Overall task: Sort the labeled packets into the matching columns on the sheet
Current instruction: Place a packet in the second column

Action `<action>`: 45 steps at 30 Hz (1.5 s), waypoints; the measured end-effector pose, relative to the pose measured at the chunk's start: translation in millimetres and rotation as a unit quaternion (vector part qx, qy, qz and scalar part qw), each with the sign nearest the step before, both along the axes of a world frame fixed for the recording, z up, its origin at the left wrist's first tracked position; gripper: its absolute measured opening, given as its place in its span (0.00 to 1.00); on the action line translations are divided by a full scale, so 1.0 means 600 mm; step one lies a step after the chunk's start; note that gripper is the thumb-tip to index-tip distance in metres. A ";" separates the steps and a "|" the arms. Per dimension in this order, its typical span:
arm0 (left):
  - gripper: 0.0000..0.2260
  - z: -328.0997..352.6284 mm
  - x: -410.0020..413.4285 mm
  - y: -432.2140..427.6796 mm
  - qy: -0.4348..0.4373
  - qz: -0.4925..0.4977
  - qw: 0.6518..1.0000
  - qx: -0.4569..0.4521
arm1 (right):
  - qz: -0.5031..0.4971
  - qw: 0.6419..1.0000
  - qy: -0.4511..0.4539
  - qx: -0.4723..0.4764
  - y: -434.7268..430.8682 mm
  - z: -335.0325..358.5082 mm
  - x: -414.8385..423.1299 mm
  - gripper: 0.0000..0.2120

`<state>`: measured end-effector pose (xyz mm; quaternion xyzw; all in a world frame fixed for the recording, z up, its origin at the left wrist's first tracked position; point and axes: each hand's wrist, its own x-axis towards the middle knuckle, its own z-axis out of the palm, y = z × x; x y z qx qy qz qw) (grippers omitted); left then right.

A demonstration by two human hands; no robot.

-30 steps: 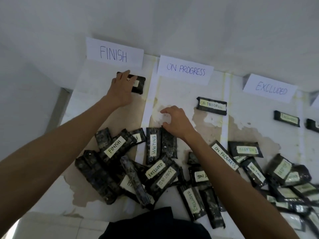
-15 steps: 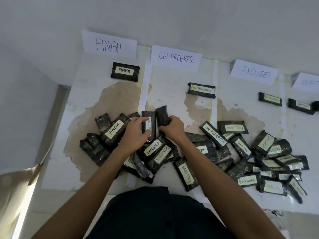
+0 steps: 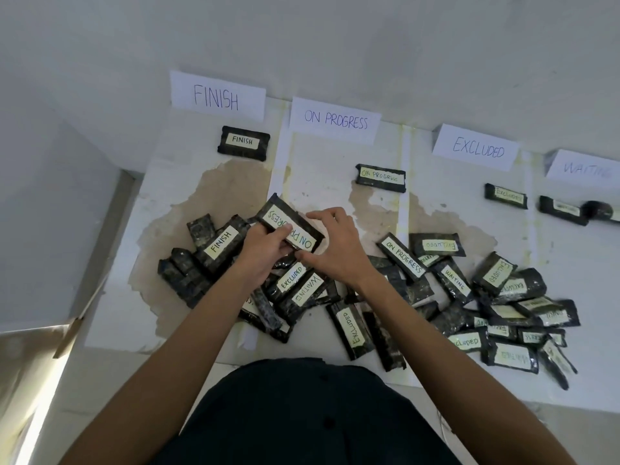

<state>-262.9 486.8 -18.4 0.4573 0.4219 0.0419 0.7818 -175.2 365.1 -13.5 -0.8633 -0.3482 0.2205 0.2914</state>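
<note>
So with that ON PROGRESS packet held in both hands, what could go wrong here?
1. The held ON PROGRESS packet hangs near the FINISH/ON PROGRESS divider, so it might land in the wrong column.
2. The left hand and right hand hover over the crowded pile; a brush could scatter packets.

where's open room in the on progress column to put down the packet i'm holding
Bare sheet lies between the ON PROGRESS sign and your hands, left of the placed ON PROGRESS packet. The held packet sits just below it. Toward you, the pile crowds the column.
</note>
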 end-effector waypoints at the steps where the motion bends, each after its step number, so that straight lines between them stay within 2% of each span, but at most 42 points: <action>1: 0.05 0.000 -0.001 0.001 -0.001 0.001 1.000 -0.003 | 0.010 1.000 0.013 -0.003 -0.001 0.003 0.002 0.32; 4: 0.08 -0.003 -0.002 0.005 -0.005 -0.005 1.000 0.017 | 0.031 0.998 0.044 0.017 0.002 0.009 0.007 0.30; 7: 0.12 -0.008 0.003 0.018 0.046 -0.078 0.986 0.140 | -0.037 0.990 0.123 0.063 0.012 0.017 0.013 0.26; 9: 0.15 -0.010 0.011 0.029 0.051 -0.191 0.957 0.214 | -0.099 0.976 0.175 0.082 0.020 0.018 0.023 0.24; 11: 0.17 -0.012 0.026 0.038 0.036 -0.295 0.920 0.254 | -0.119 0.971 0.192 0.085 0.025 0.011 0.037 0.21; 13: 0.18 -0.013 0.045 0.046 0.032 -0.346 0.892 0.288 | -0.127 0.969 0.199 0.077 0.027 0.001 0.048 0.15; 15: 0.23 -0.017 0.065 0.050 0.046 -0.344 0.876 0.335 | -0.169 0.956 0.224 0.089 0.030 -0.010 0.058 0.11; 16: 0.27 -0.019 0.074 0.051 0.061 -0.335 0.861 0.378 | -0.202 0.943 0.245 0.104 0.032 -0.014 0.064 0.10; 17: 0.31 -0.020 0.083 0.052 0.076 -0.334 0.831 0.438 | -0.235 0.928 0.265 0.118 0.035 -0.016 0.071 0.10; 18: 0.34 -0.022 0.092 0.054 0.088 -0.345 0.786 0.505 | -0.267 0.912 0.283 0.131 0.039 -0.017 0.079 0.10; 20: 0.34 -0.026 0.114 0.059 0.096 -0.376 0.706 0.592 | -0.317 0.881 0.317 0.150 0.050 -0.021 0.099 0.09; 22: 0.32 -0.035 0.144 0.070 0.087 -0.392 0.668 0.626 | -0.336 0.865 0.334 0.163 0.060 -0.027 0.122 0.06; 24: 0.31 -0.042 0.181 0.085 0.086 -0.404 0.646 0.642 | -0.332 0.867 0.332 0.167 0.070 -0.036 0.149 0.07; 27: 0.31 -0.052 0.244 0.113 0.103 -0.427 0.615 0.655 | -0.297 0.921 0.223 0.115 0.072 -0.050 0.203 0.12; 30: 0.29 -0.068 0.298 0.137 0.118 -0.448 0.596 0.656 | -0.239 0.971 -0.007 -0.001 0.049 -0.076 0.262 0.14; 32: 0.28 -0.084 0.325 0.147 0.116 -0.462 0.589 0.653 | -0.207 0.965 -0.113 -0.115 0.027 -0.100 0.294 0.18; 34: 0.27 -0.099 0.344 0.152 0.117 -0.478 0.582 0.648 | -0.190 0.964 -0.101 -0.155 0.013 -0.122 0.319 0.19; 36: 0.27 -0.111 0.358 0.156 0.119 -0.485 0.582 0.642 | -0.175 0.972 -0.079 -0.138 0.011 -0.139 0.336 0.17; 45: 0.29 -0.127 0.380 0.170 0.103 -0.450 0.623 0.632 | -0.150 0.977 -0.122 -0.086 0.058 -0.148 0.367 0.14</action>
